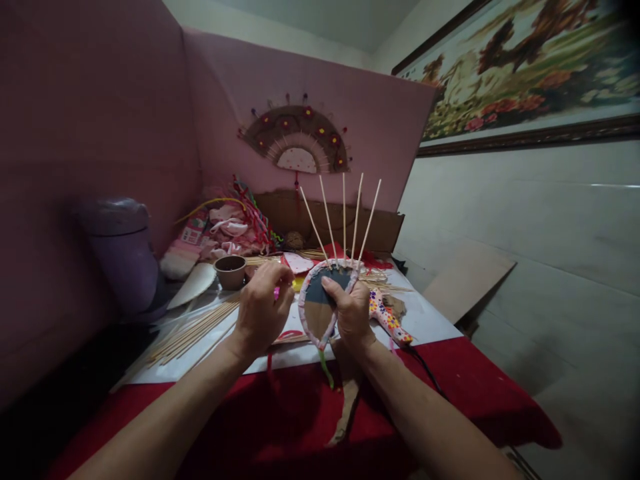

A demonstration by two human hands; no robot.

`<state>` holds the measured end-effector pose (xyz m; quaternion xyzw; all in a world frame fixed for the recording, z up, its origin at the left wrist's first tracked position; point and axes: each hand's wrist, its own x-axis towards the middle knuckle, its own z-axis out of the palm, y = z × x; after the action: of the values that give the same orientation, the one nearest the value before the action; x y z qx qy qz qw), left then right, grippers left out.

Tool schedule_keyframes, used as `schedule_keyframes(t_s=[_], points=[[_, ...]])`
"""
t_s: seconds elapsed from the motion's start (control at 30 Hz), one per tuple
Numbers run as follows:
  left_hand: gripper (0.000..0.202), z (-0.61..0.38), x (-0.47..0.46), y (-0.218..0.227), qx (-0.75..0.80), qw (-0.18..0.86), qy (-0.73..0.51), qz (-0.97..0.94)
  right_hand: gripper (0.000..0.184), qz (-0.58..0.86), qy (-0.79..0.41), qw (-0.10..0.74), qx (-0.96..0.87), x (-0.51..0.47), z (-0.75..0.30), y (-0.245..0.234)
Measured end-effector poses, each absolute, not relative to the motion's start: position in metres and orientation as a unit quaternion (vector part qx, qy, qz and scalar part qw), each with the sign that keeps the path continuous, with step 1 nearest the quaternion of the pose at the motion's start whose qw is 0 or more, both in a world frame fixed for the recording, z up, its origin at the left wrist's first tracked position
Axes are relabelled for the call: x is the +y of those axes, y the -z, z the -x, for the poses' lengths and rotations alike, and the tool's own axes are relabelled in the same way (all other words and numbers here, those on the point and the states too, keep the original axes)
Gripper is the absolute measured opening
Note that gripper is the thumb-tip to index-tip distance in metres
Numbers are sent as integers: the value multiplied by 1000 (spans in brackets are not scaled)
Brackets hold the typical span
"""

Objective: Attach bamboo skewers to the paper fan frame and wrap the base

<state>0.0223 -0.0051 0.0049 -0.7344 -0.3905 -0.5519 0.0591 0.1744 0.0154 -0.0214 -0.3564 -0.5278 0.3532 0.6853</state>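
My right hand (354, 313) grips a teardrop-shaped cardboard piece (320, 313) by its right side, thumb on its face. Pale pink wrapping covers the piece's edge, and a green strip (325, 370) hangs from its lower tip. Several thin wooden sticks (344, 217) fan upward out of its top edge, where greyish glue or paste shows. Just left of the piece, apart from it, is my left hand (266, 303) with fingers curled together; whatever they pinch, if anything, is hidden. Close behind my right hand lies a flower-patterned glue gun (389, 319) with a black cord.
Loose wooden sticks (197, 330) lie at left on the white sheet (435, 320) over a red cloth (480, 380). Behind are a brown bowl (231, 272), pink fabric and ribbons (227, 227). A purple bin-like container (120, 253) stands left; a decorated fan (295, 137) hangs on the pink panel.
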Motion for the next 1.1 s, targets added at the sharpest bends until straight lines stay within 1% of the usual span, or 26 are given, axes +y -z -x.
schedule_keyframes(t_s=[0.1, 0.17, 0.3, 0.43, 0.5, 0.63, 0.87, 1.1], points=[[16, -21, -11, -8, -388, 22, 549, 740, 28, 351, -355, 683, -533, 10, -171, 19], [18, -22, -12, -8, -398, 21, 537, 744, 28, 355, -347, 680, -539, 6, -170, 17], [20, -24, -11, -7, -436, 71, 498, 746, 24, 359, -338, 667, -559, 2, -167, 14], [26, -24, -8, -4, -446, 142, 466, 751, 18, 354, -330, 659, -576, 0, -166, 15], [24, -24, -7, -4, -424, 155, 476, 754, 17, 353, -327, 657, -580, 0, -165, 15], [7, -25, -5, -3, -361, 156, 516, 761, 16, 352, -313, 656, -591, 0, -163, 17], [10, -26, -5, -1, -365, 184, 506, 760, 14, 342, -248, 650, -632, 2, -164, 22], [11, -32, -10, -1, -405, 223, 465, 755, 16, 360, -225, 642, -639, 3, -164, 30]])
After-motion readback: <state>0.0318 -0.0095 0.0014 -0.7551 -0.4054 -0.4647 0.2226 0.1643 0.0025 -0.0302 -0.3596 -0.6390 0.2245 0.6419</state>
